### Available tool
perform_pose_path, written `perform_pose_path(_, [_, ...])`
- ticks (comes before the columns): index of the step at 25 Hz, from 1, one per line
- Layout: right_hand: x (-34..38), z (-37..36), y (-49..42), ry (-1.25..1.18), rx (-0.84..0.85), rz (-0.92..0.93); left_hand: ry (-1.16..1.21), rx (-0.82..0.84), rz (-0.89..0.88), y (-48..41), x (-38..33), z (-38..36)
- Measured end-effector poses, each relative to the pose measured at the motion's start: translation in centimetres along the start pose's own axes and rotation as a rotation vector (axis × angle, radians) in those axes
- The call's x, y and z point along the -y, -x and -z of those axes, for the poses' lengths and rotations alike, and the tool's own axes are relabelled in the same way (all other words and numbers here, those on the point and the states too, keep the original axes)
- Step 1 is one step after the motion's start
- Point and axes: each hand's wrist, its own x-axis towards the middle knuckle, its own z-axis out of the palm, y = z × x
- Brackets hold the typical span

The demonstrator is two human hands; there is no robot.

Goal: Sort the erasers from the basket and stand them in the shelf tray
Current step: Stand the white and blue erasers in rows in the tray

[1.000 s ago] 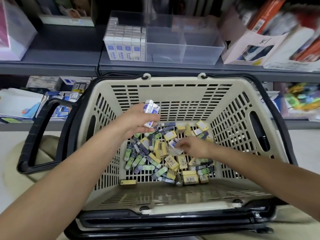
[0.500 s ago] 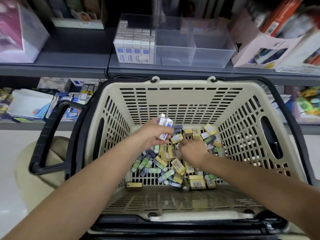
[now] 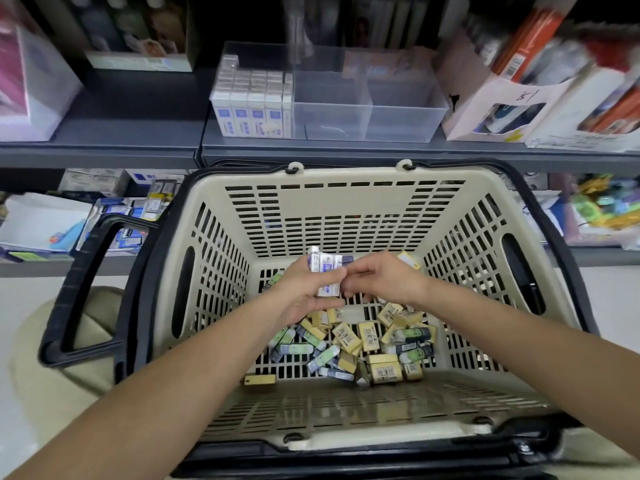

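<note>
Erasers in white-and-blue sleeves [image 3: 325, 271], rectangular blocks, form a small bundle held above the floor of the beige slotted plastic basket [image 3: 346, 216]. The left hand [image 3: 304, 296] grips this bundle, fingers curled round it. Compared with half a second earlier, the right hand [image 3: 384, 282] has left the loose pile and risen to the bundle; its thumb and forefinger pinch the bundle's right edge. The loose pile of yellow and green-sleeved erasers [image 3: 363, 341] lies on the basket floor beneath both hands. Behind the basket, the clear plastic divided tray [image 3: 398, 109] stands on the grey shelf [image 3: 138, 133]; its left compartment holds upright rows of white-and-blue erasers [image 3: 252, 102].
</note>
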Motion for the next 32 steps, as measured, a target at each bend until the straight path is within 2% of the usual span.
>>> perform_pose_path(1, [-0.3,0.8,0.0,0.069,-0.041,-0.021,-0.020,-0.025,-0.015,0.0,-0.1,0.0])
perform_pose_path(3, [-1.8,2.8,-0.1,0.370,-0.206,-0.172,-0.072,-0.088,-0.037,-0.2,-0.3,0.0])
perform_pose_path(4, [-2.9,3.5,0.0,0.542,-0.196,-0.302,-0.085,-0.106,-0.043,-0.3,-0.4,0.1])
perform_pose_path(5, [-3.9,3.7,0.0,0.658,-0.113,-0.421,-0.089,-0.114,-0.049,-0.3,-0.5,0.1])
perform_pose_path(7, [-5.3,3.1,0.3,0.751,0.066,-0.525,-0.086,-0.110,-0.067,-0.4,-0.8,0.0])
perform_pose_path(9, [-5.8,2.5,0.7,0.681,0.145,-0.460,-0.073,-0.111,-0.084,-0.4,-1.2,0.1])
perform_pose_path(11, [-5.7,2.6,1.3,0.481,0.201,-0.378,-0.057,-0.110,-0.093,-0.4,-1.5,0.0])
perform_pose_path(13, [-5.9,3.1,1.2,0.276,0.132,-0.368,-0.052,-0.105,-0.091,-0.4,-1.5,0.0])
perform_pose_path(14, [-6.1,3.5,0.7,0.284,0.025,-0.370,-0.053,-0.104,-0.088,-0.4,-1.5,-0.1])
perform_pose_path(16, [-6.9,4.5,-0.4,0.555,-0.214,-0.375,-0.053,-0.099,-0.081,-0.3,-1.6,-0.1])
perform_pose_path(18, [-7.7,4.9,-1.2,0.773,-0.305,-0.407,-0.060,-0.096,-0.072,-0.4,-1.5,0.0])
perform_pose_path(22, [-9.2,4.7,-2.6,0.900,-0.139,-0.401,-0.097,-0.099,-0.075,-0.4,-1.5,-0.1])
perform_pose_path(27, [-8.3,4.5,-2.3,0.842,-0.144,-0.387,-0.141,-0.091,-0.045,-0.6,-1.3,0.3])
perform_pose_path(29, [-6.5,4.6,-1.9,0.720,-0.126,-0.287,-0.164,-0.099,-0.036,-0.8,-1.2,0.4])
perform_pose_path(32, [-2.2,4.3,-0.9,0.411,-0.013,-0.070,-0.170,-0.112,-0.046,-0.8,-1.2,0.6])
